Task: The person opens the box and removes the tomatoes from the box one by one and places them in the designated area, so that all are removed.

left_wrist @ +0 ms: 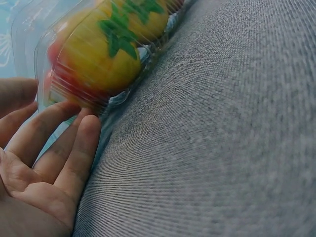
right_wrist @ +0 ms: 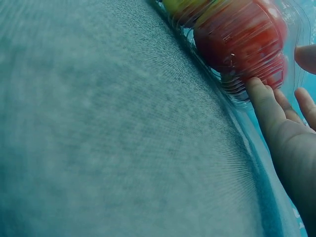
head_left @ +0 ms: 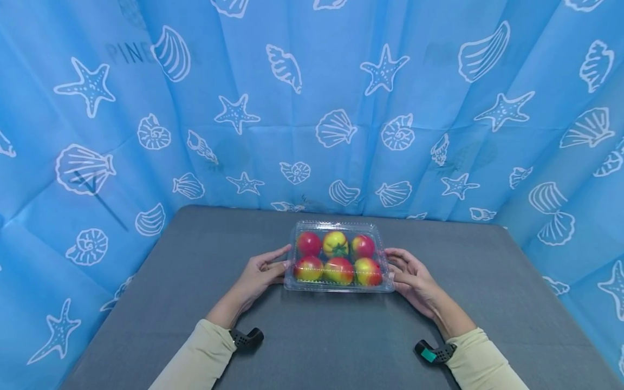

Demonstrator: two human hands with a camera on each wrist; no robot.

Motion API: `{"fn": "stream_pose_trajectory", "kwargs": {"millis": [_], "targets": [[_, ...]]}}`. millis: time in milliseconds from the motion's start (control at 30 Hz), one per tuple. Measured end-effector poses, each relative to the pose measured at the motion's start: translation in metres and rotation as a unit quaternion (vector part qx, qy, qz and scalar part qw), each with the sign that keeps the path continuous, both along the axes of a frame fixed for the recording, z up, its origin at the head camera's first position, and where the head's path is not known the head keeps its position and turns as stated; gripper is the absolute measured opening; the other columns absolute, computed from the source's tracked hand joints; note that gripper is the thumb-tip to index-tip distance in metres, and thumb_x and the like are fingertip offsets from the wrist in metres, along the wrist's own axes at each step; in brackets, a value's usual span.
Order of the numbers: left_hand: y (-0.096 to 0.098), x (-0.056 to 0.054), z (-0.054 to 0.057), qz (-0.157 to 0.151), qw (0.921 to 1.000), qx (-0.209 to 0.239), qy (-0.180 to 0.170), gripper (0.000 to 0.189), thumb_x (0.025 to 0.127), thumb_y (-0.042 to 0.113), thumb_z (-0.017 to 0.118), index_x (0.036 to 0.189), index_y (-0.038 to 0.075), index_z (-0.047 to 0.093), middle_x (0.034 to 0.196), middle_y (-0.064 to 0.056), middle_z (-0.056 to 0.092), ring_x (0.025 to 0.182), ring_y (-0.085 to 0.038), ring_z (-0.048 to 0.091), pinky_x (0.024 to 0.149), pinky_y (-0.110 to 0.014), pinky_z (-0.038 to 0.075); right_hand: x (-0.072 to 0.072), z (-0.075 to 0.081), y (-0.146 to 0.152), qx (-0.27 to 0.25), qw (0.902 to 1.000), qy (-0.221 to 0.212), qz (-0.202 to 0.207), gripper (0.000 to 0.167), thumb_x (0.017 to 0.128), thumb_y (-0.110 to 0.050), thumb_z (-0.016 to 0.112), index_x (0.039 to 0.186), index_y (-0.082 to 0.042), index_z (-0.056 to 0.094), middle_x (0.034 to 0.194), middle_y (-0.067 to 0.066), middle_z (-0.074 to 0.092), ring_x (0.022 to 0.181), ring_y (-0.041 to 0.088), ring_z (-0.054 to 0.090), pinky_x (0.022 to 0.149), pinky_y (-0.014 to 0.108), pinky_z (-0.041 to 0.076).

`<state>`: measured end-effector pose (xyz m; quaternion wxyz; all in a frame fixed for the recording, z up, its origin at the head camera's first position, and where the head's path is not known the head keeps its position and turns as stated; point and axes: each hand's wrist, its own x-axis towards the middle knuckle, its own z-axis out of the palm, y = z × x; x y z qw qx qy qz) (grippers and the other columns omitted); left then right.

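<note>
A clear plastic fruit box [head_left: 339, 289] with a lid rests on the grey table. Inside it are several round red-and-yellow fruits [head_left: 338, 270]; one yellow fruit [head_left: 335, 244] shows green leaves on top. At the box's left end, my left hand [head_left: 260, 273] touches the wall with its fingertips. In the left wrist view, those fingers [left_wrist: 81, 143] reach low along the ribbed end. My right hand [head_left: 411, 279] is at the opposite end, its thumb by the near corner. Fingertips [right_wrist: 259, 94] meet the ribbed wall in the right wrist view.
The grey cloth-covered table [head_left: 336, 341] spreads around the box. Behind it and to both sides hangs a blue curtain [head_left: 312, 81] printed with white shells and starfish. A dark wrist strap [head_left: 247, 338] sits on the left wrist, another [head_left: 435, 353] on the right.
</note>
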<state>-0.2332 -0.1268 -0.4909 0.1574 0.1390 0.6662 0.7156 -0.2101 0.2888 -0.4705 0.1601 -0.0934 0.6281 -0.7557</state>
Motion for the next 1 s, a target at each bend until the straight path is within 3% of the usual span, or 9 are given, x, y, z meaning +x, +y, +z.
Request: {"fn": "stream_pose_trajectory", "kwargs": {"millis": [267, 567, 833, 1000], "targets": [[0.0006, 0.0003, 0.0001, 0.001, 1.0, -0.003, -0.001, 0.057, 0.108, 0.019, 0.064, 0.161, 0.013, 0.046, 0.16, -0.019, 0.052, 0.129, -0.007, 0.067, 0.097, -0.035, 0.063, 0.0, -0.0016, 0.002, -0.003, 1.0, 0.005, 0.004, 0.036, 0.104, 0.001, 0.054, 0.138, -0.008, 0.047, 0.137, 0.0, 0.055, 0.123, 0.009, 0.063, 0.096, 0.029, 0.06], [0.0018, 0.0009, 0.0017, 0.0, 1.0, 0.001, 0.0, 0.057, 0.107, 0.017, 0.065, 0.161, 0.013, 0.047, 0.153, -0.02, 0.059, 0.128, -0.011, 0.068, 0.098, -0.037, 0.063, -0.0007, -0.0053, 0.0025, -0.017, 0.9996, 0.02, 0.006, 0.034, 0.104, 0.004, 0.053, 0.134, -0.01, 0.051, 0.135, -0.002, 0.058, 0.122, 0.009, 0.065, 0.096, 0.028, 0.061], [0.0019, 0.002, 0.0015, 0.004, 1.0, -0.005, 0.005, 0.056, 0.108, 0.019, 0.064, 0.161, 0.013, 0.047, 0.156, -0.018, 0.057, 0.13, -0.007, 0.067, 0.097, -0.034, 0.063, -0.0011, -0.0066, 0.0039, -0.015, 0.9997, 0.021, -0.001, 0.022, 0.106, 0.002, 0.053, 0.123, -0.012, 0.058, 0.145, -0.006, 0.058, 0.121, 0.008, 0.063, 0.095, 0.027, 0.06], [0.0024, 0.0024, 0.0018, 0.008, 0.9999, -0.012, 0.003, 0.056, 0.108, 0.018, 0.064, 0.161, 0.014, 0.047, 0.157, -0.016, 0.055, 0.135, -0.012, 0.064, 0.097, -0.033, 0.062, -0.001, -0.0052, 0.0031, -0.016, 0.9997, 0.017, 0.004, 0.027, 0.104, 0.003, 0.054, 0.127, -0.011, 0.054, 0.14, -0.003, 0.056, 0.12, 0.008, 0.063, 0.093, 0.029, 0.061]]}}
